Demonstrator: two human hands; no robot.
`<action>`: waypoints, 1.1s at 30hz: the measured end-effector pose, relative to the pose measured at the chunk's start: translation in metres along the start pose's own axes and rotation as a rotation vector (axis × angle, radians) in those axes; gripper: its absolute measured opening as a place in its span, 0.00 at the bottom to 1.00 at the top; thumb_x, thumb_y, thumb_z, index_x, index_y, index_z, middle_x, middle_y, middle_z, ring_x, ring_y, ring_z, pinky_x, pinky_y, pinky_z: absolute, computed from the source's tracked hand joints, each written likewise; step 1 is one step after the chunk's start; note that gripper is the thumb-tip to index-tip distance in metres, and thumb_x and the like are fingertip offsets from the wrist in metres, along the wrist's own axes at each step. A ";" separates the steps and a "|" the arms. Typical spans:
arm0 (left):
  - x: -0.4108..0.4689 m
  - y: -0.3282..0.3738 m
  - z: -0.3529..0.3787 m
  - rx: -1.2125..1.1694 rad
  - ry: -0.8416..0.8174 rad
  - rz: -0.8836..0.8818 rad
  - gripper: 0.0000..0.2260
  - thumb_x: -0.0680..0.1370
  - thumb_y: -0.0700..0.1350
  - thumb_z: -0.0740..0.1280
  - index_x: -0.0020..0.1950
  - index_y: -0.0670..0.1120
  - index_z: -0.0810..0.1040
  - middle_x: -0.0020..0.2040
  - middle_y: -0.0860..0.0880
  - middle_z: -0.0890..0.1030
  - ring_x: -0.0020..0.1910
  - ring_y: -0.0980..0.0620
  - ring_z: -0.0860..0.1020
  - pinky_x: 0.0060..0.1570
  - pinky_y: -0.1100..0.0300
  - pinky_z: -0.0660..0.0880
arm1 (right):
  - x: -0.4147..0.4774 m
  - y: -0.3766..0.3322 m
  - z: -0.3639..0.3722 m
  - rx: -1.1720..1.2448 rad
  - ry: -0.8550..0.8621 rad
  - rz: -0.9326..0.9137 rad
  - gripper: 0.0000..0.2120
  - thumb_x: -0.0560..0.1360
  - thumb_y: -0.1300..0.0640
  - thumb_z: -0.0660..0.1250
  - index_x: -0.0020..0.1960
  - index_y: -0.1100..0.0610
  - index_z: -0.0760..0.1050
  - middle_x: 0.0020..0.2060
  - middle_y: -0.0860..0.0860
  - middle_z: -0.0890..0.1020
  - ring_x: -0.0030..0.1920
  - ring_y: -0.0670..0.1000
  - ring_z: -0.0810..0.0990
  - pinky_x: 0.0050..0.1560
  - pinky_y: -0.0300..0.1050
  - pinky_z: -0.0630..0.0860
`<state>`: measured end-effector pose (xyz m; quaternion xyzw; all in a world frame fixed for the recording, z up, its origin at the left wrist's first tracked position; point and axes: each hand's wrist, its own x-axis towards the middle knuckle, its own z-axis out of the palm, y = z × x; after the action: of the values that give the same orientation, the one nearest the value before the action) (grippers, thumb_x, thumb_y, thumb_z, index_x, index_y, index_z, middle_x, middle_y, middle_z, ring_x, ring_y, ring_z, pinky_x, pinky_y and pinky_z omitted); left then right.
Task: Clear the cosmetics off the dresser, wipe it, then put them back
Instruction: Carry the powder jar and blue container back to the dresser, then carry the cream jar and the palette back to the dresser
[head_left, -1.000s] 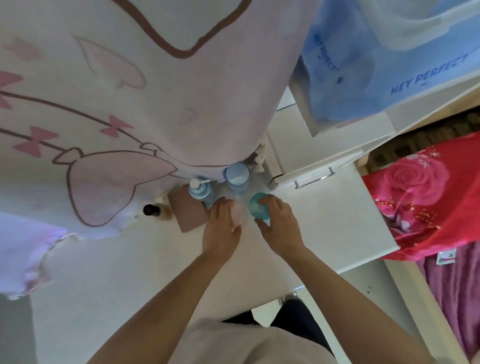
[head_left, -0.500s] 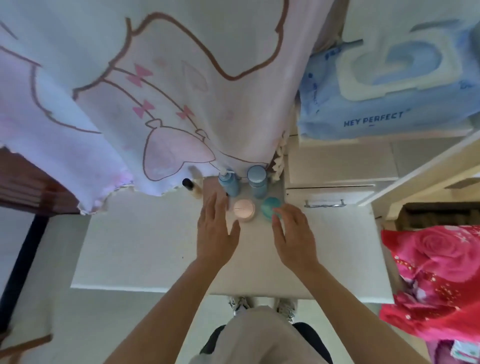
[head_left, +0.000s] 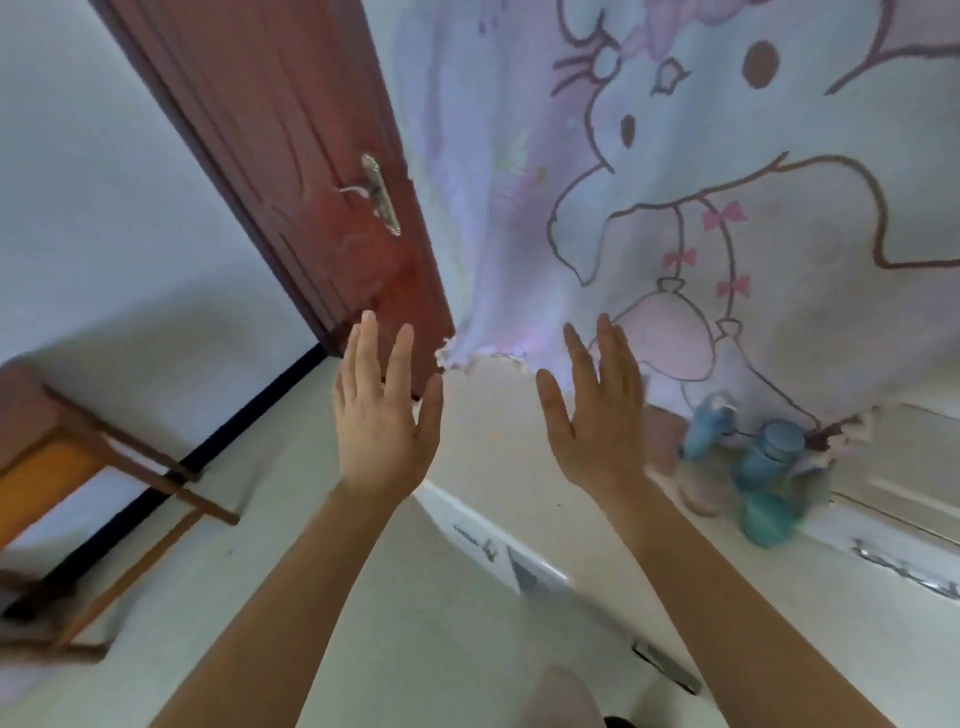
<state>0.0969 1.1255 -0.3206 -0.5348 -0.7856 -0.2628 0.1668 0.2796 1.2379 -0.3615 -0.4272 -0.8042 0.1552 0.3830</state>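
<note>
The white dresser top (head_left: 498, 431) runs from centre to lower right. At its back right stand a blue pump bottle (head_left: 704, 431), a blue capped bottle (head_left: 769, 457), a pink jar (head_left: 701, 493) and a teal jar (head_left: 766, 519), all blurred. My left hand (head_left: 384, 415) hangs over the dresser's left edge with straight spread fingers, holding nothing. My right hand (head_left: 597, 410) is raised above the dresser top, left of the cosmetics, fingers straight and empty.
A cartoon-print cloth (head_left: 649, 208) hangs over the dresser's back, its hem just above the bottles. A dark red door (head_left: 291, 156) with a metal handle stands at the left. A wooden chair (head_left: 62, 467) sits at far left. Drawer handles (head_left: 488, 548) show on the dresser front.
Both hands have lifted off the pink and teal jars and drawn left, fingers now spread. The view has swung left, bringing in the door and chair; the cosmetics now sit at right.
</note>
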 end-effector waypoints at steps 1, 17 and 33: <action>-0.006 -0.025 -0.024 0.032 0.038 -0.035 0.24 0.83 0.54 0.57 0.75 0.44 0.66 0.78 0.39 0.57 0.77 0.39 0.57 0.71 0.41 0.61 | 0.004 -0.032 0.016 0.037 -0.010 -0.056 0.29 0.82 0.39 0.50 0.79 0.51 0.59 0.80 0.55 0.55 0.80 0.55 0.50 0.77 0.57 0.54; -0.191 -0.428 -0.291 0.356 0.279 -0.629 0.25 0.82 0.55 0.57 0.77 0.47 0.62 0.80 0.43 0.53 0.78 0.43 0.53 0.72 0.42 0.58 | -0.068 -0.488 0.279 0.323 -0.314 -0.679 0.32 0.81 0.40 0.55 0.80 0.54 0.55 0.79 0.58 0.53 0.80 0.58 0.50 0.76 0.60 0.55; -0.087 -0.764 -0.274 0.430 0.102 -0.831 0.26 0.81 0.58 0.55 0.78 0.51 0.59 0.80 0.46 0.51 0.78 0.43 0.53 0.72 0.41 0.58 | 0.039 -0.702 0.605 0.519 -0.581 -0.694 0.32 0.81 0.39 0.55 0.80 0.51 0.51 0.80 0.53 0.53 0.80 0.51 0.49 0.78 0.50 0.53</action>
<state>-0.5847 0.6771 -0.3260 -0.1146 -0.9605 -0.1644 0.1930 -0.5854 0.9048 -0.3361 0.0344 -0.9067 0.3254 0.2663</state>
